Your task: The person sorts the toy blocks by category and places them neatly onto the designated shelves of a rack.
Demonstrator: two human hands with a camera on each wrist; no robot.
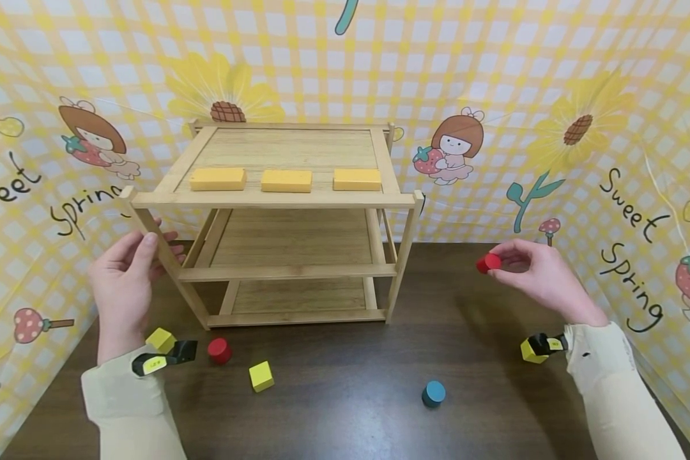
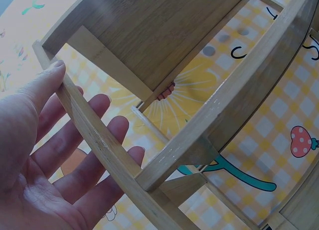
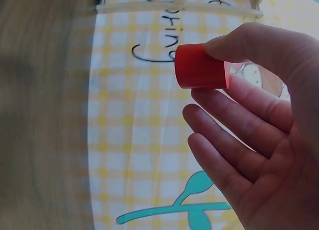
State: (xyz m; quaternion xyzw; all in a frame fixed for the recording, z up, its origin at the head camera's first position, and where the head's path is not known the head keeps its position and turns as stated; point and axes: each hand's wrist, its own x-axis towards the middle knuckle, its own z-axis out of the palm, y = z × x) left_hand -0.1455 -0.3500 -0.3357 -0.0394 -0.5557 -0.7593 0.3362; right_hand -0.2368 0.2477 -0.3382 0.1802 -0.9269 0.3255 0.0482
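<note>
A three-tier wooden shelf rack [image 1: 299, 271] stands upright on the dark table. My left hand [image 1: 128, 265] is at its front left post; in the left wrist view the thumb [image 2: 50, 78] lies on the near side of the post [image 2: 94, 130] and the fingers pass behind it. Off to the right of the rack, my right hand [image 1: 537, 275] holds a red cylinder [image 1: 487, 262] above the table. The right wrist view shows the red cylinder [image 3: 202, 65] pinched between thumb and fingers, with the other fingers loosely extended.
Three yellow-orange blocks [image 1: 286, 181] lie in a row on the top tier. On the table are another red cylinder [image 1: 220, 351], a blue cylinder [image 1: 434, 394] and yellow cubes [image 1: 261, 376], one partly hidden by the right wrist strap. Patterned cloth [image 1: 552, 38] surrounds the table.
</note>
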